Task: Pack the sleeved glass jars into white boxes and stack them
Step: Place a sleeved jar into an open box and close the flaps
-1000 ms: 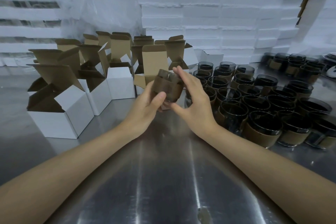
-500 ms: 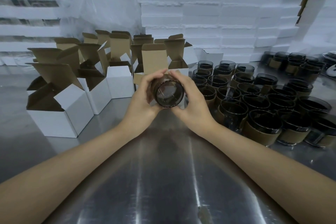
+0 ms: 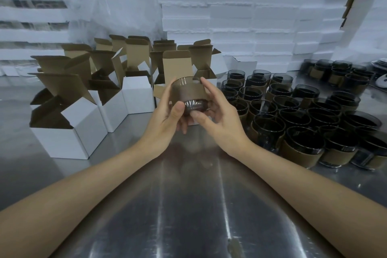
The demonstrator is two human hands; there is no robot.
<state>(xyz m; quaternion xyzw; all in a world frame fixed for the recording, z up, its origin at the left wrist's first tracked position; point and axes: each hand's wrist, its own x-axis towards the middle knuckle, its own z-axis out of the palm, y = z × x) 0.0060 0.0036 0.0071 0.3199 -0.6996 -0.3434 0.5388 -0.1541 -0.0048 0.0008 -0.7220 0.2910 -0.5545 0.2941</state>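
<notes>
Jar (image 3: 189,95) is held off the bench (image 3: 188,205) at twelve o'clock; your left hand (image 3: 165,119) and right hand (image 3: 219,117) both curl round it, thumbs at the glass base, probably squaring it up for the open boxes (image 3: 136,94) at ten o'clock.

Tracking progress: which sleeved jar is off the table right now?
The jar gripped between left hand and right hand; other jars stand on the table at right.

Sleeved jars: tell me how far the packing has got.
Done: stacked white boxes stand behind, contents unseen. In hand: left hand and right hand hold one sleeved jar. Left: many jars wait at the right, open boxes at the left.
</notes>
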